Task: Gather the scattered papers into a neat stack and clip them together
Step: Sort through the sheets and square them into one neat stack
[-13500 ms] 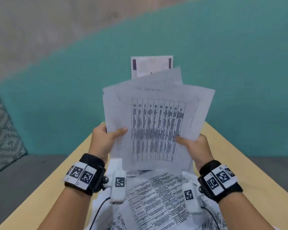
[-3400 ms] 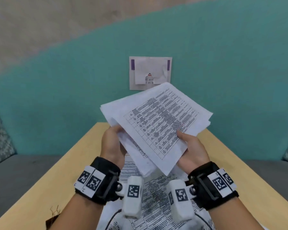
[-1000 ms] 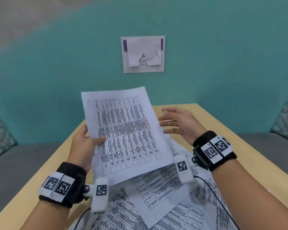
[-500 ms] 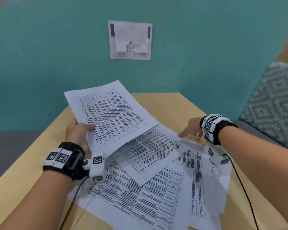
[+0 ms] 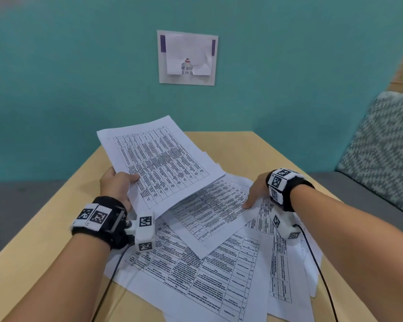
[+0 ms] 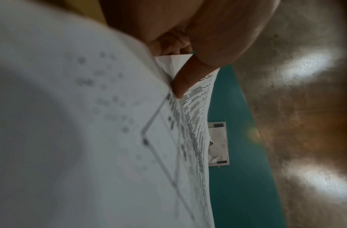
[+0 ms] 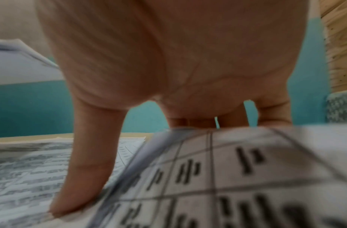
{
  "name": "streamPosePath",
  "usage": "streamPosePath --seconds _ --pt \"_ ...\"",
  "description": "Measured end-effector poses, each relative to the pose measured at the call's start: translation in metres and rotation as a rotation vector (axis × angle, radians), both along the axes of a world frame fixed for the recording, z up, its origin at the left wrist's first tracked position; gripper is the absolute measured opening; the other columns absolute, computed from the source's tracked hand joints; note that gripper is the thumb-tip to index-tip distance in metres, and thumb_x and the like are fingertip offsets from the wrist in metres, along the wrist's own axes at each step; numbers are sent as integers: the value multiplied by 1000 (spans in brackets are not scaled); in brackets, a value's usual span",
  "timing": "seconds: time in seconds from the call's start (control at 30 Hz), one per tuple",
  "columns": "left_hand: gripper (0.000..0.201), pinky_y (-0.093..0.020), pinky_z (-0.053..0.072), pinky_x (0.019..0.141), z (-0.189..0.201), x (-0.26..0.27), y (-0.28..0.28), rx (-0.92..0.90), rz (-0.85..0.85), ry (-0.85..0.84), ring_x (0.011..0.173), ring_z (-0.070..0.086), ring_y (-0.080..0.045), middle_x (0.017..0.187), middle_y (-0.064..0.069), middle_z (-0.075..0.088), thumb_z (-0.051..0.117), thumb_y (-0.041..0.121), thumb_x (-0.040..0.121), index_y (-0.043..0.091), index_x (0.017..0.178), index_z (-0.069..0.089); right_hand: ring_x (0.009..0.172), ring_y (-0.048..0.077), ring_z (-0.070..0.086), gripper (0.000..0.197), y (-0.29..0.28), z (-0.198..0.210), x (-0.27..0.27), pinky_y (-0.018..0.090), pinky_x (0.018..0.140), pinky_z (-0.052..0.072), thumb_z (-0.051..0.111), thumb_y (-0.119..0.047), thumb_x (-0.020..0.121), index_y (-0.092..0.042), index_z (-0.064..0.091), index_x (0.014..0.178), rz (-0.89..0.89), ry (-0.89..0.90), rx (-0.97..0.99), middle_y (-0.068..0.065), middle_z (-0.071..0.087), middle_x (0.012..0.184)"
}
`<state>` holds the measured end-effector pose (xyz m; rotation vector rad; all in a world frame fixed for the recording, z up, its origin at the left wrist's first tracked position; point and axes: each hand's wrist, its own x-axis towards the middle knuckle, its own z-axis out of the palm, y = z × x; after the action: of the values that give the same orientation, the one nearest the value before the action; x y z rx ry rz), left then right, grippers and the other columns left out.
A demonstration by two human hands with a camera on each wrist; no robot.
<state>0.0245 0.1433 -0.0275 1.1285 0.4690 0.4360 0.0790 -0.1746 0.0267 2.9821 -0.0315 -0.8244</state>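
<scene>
My left hand grips a gathered stack of printed papers by its lower left edge, thumb on top, and holds it tilted above the table. In the left wrist view the thumb presses the stack against the curled fingers. My right hand rests on the right corner of a loose sheet lying on the table. Its straight thumb presses that sheet; a lifted paper edge hides the fingertips. Several more loose sheets lie overlapping below. No clip is in view.
The papers cover the near half of a light wooden table that stands against a teal wall with a taped notice. A patterned cushion sits on the grey bench at right. A cable from the wrist camera trails over the sheets.
My right hand has come down from beside the stack onto the loose sheets and now touches one with its thumb. The left hand has lowered the stack slightly and still holds it.
</scene>
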Motion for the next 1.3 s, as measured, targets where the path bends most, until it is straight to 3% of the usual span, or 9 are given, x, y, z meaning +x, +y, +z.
streamPosePath --seconds 0.2,0.3,0.53,0.67,0.77,0.83,1.1,1.2,1.3 --pt "41 -63 50 103 -3 2 5 3 26 23 116 66 -38 122 -9 72 54 -20 89 19 95 66 89 26 57 65 -9 0 29 35 88 52 85 -47 72 -5 67 119 -35 -134 33 12 69 127" --pt "41 -66 48 102 -3 3 5 2 13 33 116 66 -39 121 -8 72 54 -20 88 19 96 66 93 25 57 61 -10 11 36 28 81 48 84 -48 73 -4 70 113 -12 -260 19 9 69 115" --pt "39 -58 52 104 -5 3 3 14 -1 32 115 66 -38 124 -12 71 55 -20 90 17 99 64 81 26 58 40 -17 36 42 25 60 42 86 -25 76 -5 73 108 -75 -562 254 5 65 82" --pt "39 -59 53 103 -7 4 4 31 3 45 114 67 -38 122 -10 71 56 -19 89 17 100 66 90 29 65 43 -20 45 44 31 75 53 86 -21 76 -7 73 115 -97 -670 315 10 71 96" --pt "39 -58 53 102 -7 4 3 49 5 52 113 67 -38 121 -10 71 56 -19 89 17 101 66 83 29 64 41 -25 47 48 31 72 53 81 -10 77 -11 73 116 -153 -760 423 10 69 91" --pt "38 -58 54 101 -7 4 3 49 4 65 112 68 -39 119 -11 71 57 -19 89 14 107 66 78 30 67 28 -28 48 48 35 69 58 75 -7 78 -8 73 106 -192 -835 482 11 70 87" --pt "43 -60 54 98 -6 3 -2 104 -34 93 106 68 -41 112 -13 69 53 -18 92 6 127 61 64 28 56 2 -44 58 56 34 56 51 60 -6 83 -7 59 85 -374 -1261 804 11 61 76" --pt "42 -58 54 99 -7 2 -5 149 -73 118 108 68 -41 118 -16 70 54 -19 92 7 125 62 60 23 43 14 -47 64 58 27 51 38 63 -11 83 -3 52 81 -494 -1387 1047 6 52 72" --pt "43 -50 54 96 -7 3 -7 188 -132 152 111 66 -41 122 -18 68 54 -20 92 5 127 60 58 18 41 34 -44 74 56 25 54 37 71 -13 80 -16 41 65 -626 -1449 1306 -4 46 64"
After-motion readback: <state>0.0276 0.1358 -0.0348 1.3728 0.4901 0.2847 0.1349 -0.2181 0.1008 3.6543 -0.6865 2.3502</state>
